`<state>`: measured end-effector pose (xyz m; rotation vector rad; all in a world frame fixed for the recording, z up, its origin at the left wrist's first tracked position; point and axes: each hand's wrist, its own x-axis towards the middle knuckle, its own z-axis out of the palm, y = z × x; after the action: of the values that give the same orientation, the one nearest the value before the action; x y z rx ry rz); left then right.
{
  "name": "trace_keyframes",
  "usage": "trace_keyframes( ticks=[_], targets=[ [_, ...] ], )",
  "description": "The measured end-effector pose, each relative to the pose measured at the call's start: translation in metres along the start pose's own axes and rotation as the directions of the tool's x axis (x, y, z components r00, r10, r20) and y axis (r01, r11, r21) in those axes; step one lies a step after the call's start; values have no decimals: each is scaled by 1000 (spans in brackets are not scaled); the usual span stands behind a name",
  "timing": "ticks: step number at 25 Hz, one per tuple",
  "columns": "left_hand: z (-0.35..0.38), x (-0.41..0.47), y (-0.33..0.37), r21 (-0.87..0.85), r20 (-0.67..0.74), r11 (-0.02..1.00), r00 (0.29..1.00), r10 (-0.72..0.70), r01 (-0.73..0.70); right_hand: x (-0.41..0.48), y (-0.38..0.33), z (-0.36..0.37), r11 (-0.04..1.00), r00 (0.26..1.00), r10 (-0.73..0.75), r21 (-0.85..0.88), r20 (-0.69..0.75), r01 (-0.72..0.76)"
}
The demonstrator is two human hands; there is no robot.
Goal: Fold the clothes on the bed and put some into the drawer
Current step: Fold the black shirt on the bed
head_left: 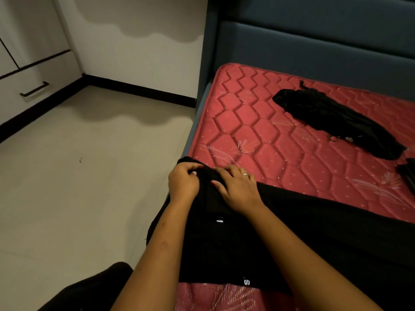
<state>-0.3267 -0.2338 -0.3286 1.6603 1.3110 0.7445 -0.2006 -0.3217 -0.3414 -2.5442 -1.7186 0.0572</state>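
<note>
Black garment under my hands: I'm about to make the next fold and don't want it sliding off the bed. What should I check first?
1. Left hand grips the black garment at its end: ok.
2. Right hand holds the cloth beside it: ok.
3. Garment wholly on the mattress: not ok, its left end hangs past the edge.
4. Cloth smoothed flat: cannot tell, too dark.
5. Free mattress to fold onto: ok, the second black garment lies apart.
6. Drawer open: not ok, it is shut.
</note>
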Motion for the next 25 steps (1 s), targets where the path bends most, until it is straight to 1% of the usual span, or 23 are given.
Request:
trace_keyframes(
  ticks=[1, 3, 5, 6, 7, 8, 9, 10, 11, 12, 13, 14, 15, 16, 17, 18, 19, 20, 22, 24, 25],
  targets=[
    [-2, -1, -1, 49, -60, 999, 998, 26, -23, 3, 1, 1, 1000, 1000, 11, 18, 15, -12],
    [-3, -6, -4, 196, -111, 977, 988, 105, -82, 10, 2, 1, 999, 996, -11, 49, 92, 7],
    [-2, -13, -1, 293, -90, 947, 983, 162, -130, 13, 8, -11, 990, 973, -60, 137, 225, 29],
    [-5, -14, 0, 332, -75, 937, 987, 143, -111, 11, 13, -17, 984, 963, -90, 173, 254, 46],
    [-6, -15, 3, 385, -55, 920, 994, 97, -68, 3, 23, -27, 983, 966, -109, 167, 233, 71],
    [-10, -14, 7, 455, -32, 890, 999, 35, -17, -10, 37, -34, 987, 976, -130, 121, 178, 109],
    [-12, -14, 13, 538, -23, 843, 1000, 7, 6, -28, 56, -40, 987, 981, -148, 73, 123, 140],
    [-10, -15, 20, 614, -31, 789, 997, 65, -33, -48, 77, -42, 988, 983, -154, 48, 103, 149],
    [-3, -20, 30, 659, -14, 737, 977, 211, -150, -71, 99, -44, 991, 983, -133, 49, 126, 128],
    [11, -30, 41, 664, 42, 677, 920, 391, -318, -90, 120, -44, 994, 980, -96, 65, 174, 86],
    [31, -46, 51, 647, 133, 591, 834, 535, -482, -105, 138, -44, 996, 972, -53, 86, 227, 34],
    [54, -67, 59, 620, 244, 502, 757, 606, -603, -115, 152, -43, 994, 962, -16, 112, 272, -15],
    [78, -91, 64, 569, 369, 452, 705, 606, -687, -122, 162, -43, 989, 952, -2, 138, 306, -43],
    [100, -114, 65, 519, 487, 439, 676, 554, -733, -128, 170, -42, 987, 948, -9, 154, 317, -42],
    [119, -133, 64, 501, 593, 438, 664, 455, -747, -134, 179, -41, 990, 947, -24, 142, 320, -23],
    [133, -145, 59, 518, 659, 447, 673, 335, -729, -140, 190, -39, 994, 946, -31, 111, 324, -6],
    [141, -152, 53, 553, 687, 456, 692, 223, -697, -146, 207, -38, 997, 947, -18, 75, 322, -7],
    [147, -154, 50, 577, 682, 466, 709, 178, -671, -155, 230, -37, 998, 949, 19, 51, 313, -37],
    [155, -158, 54, 624, 643, 486, 756, 127, -612, -178, 284, -40, 987, 949, 154, 7, 274, -162],
    [164, -162, 63, 674, 601, 469, 793, 102, -571, -206, 330, -40, 943, 920, 331, -63, 210, -326],
    [175, -167, 68, 677, 593, 459, 796, 123, -576, -218, 346, -37, 912, 897, 410, -87, 163, -401]
  ],
)
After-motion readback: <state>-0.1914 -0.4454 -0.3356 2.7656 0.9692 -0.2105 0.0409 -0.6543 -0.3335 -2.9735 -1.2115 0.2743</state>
